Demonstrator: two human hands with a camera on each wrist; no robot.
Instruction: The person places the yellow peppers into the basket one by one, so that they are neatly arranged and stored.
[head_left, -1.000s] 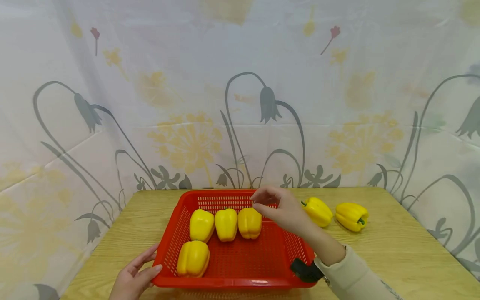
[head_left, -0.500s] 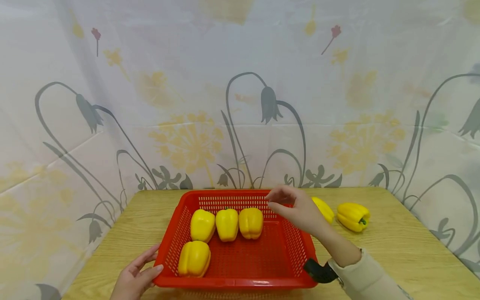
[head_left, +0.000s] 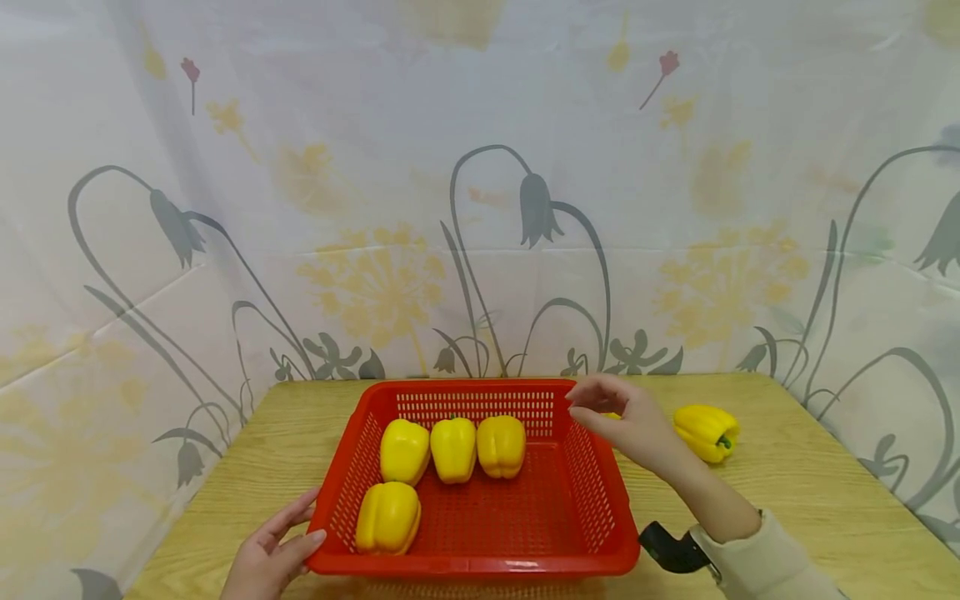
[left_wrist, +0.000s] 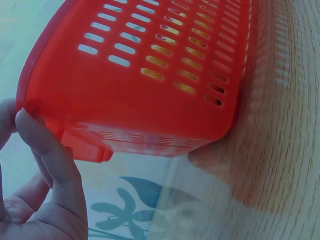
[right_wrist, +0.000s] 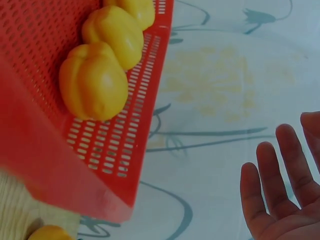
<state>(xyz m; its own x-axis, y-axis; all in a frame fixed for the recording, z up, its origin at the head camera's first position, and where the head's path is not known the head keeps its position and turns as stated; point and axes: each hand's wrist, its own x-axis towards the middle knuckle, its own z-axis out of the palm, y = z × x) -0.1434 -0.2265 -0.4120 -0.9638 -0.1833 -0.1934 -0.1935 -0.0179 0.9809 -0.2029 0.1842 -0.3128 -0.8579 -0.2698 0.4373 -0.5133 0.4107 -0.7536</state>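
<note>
A red plastic basket (head_left: 472, 566) stands on the table, its sides slotted. Several yellow bell peppers lie in it: three in a back row, with a middle one (head_left: 453, 450), and another (head_left: 387, 517) at the front left. At the basket's left front corner, my left hand (head_left: 266, 554) grips the rim; the left wrist view shows thumb and fingers (left_wrist: 52, 155) pinching its edge. My right hand (head_left: 633, 429) hangs in the air by the back right rim, fingers relaxed, holding nothing. Behind it a yellow pepper (head_left: 612, 416) is mostly hidden.
Another yellow bell pepper (head_left: 706, 433) lies on the wooden table (head_left: 795, 483) right of the basket. A flower-printed cloth (head_left: 480, 208) hangs behind and beside the table. A black wrist mount (head_left: 671, 550) sits on my right wrist.
My right hand has moved rightwards, from above the back-row peppers to the basket's right rim, now covering most of the nearer loose pepper. My left hand has stayed on the rim.
</note>
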